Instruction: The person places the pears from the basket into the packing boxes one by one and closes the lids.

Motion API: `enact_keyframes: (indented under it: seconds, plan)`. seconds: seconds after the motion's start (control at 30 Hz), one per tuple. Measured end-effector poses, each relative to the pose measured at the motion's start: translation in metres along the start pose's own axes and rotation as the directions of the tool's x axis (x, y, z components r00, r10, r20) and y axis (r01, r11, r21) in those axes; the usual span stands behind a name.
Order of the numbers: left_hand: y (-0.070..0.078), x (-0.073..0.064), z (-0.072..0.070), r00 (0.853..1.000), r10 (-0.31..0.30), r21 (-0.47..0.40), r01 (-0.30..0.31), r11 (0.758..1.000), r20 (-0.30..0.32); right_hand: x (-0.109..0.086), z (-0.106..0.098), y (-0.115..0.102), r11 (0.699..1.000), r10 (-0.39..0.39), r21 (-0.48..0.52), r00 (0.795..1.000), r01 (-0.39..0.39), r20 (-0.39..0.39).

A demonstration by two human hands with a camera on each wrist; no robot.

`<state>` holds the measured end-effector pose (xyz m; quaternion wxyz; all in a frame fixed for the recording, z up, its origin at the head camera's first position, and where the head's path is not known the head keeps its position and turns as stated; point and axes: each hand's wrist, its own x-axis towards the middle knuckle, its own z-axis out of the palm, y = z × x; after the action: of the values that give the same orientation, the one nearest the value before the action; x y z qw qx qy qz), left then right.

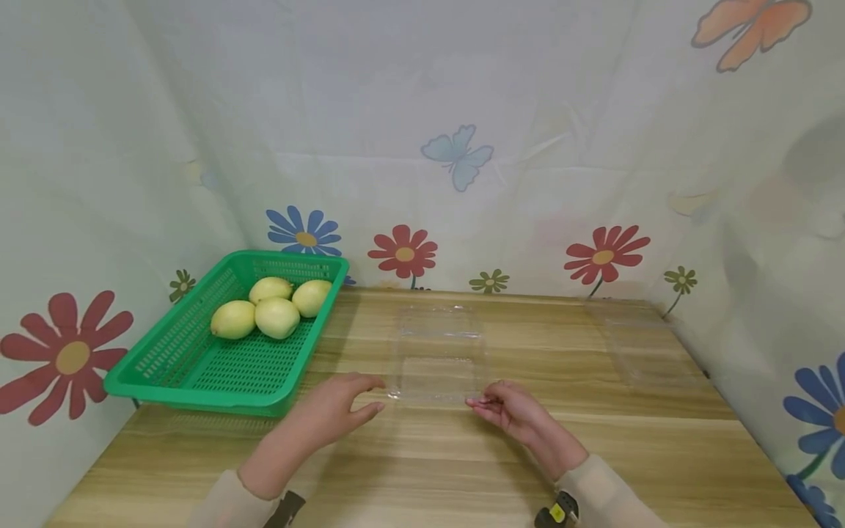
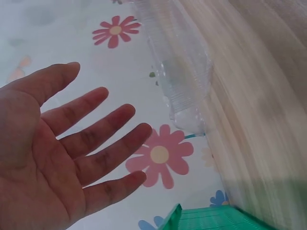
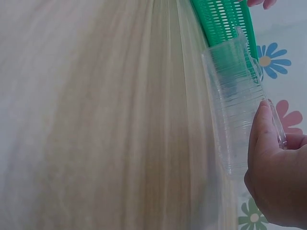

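A clear plastic box [image 1: 437, 375] sits at the middle of the wooden table, its top facing up. My right hand [image 1: 521, 416] pinches the box's near right corner. In the right wrist view, that hand's thumb [image 3: 261, 127] lies along the box wall, with the fingers over the rim. Beside the near left corner is my left hand [image 1: 330, 416], fingers spread and relaxed, holding nothing. Its palm [image 2: 57, 158] shows bare in the left wrist view, apart from the box.
A green basket [image 1: 198, 400] with several pale yellow fruits [image 1: 277, 317] stands on the left of the table [image 1: 422, 469]. Another clear plastic container [image 1: 650, 352] lies near the right edge. A flower-printed cloth [image 1: 370, 110] hangs behind and at both sides.
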<state>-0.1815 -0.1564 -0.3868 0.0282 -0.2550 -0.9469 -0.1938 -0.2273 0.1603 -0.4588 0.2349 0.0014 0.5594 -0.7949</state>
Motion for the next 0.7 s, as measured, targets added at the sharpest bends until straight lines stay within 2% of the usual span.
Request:
enact_keyframes:
  seconds: [0.17, 0.27, 0.4, 0.5, 0.7]
  plan:
    - [0.010, -0.005, -0.017, 0.995, -0.087, 0.001, 0.087, 0.996, 0.038, 0.000, 0.000, 0.000, 1.000, -0.002, -0.005, 1.000, 0.002, 0.001]
    - [0.016, -0.008, -0.031, 0.993, -0.107, -0.004, 0.108, 0.994, 0.050, -0.001, 0.001, 0.001, 1.000, -0.002, -0.007, 1.000, 0.002, -0.016]
    - [0.020, -0.012, -0.053, 0.990, -0.137, 0.000, 0.137, 0.991, 0.034, -0.002, 0.003, 0.001, 1.000, -0.006, -0.015, 1.000, 0.006, -0.028]
    - [0.019, -0.013, -0.073, 0.985, -0.169, 0.022, 0.169, 0.985, 0.024, -0.002, 0.003, 0.000, 1.000, -0.008, -0.022, 1.000, 0.007, -0.019]
    - [0.012, -0.010, -0.109, 0.983, -0.183, 0.037, 0.183, 0.982, 0.020, -0.002, 0.003, -0.001, 0.999, -0.003, -0.032, 1.000, 0.003, -0.015]
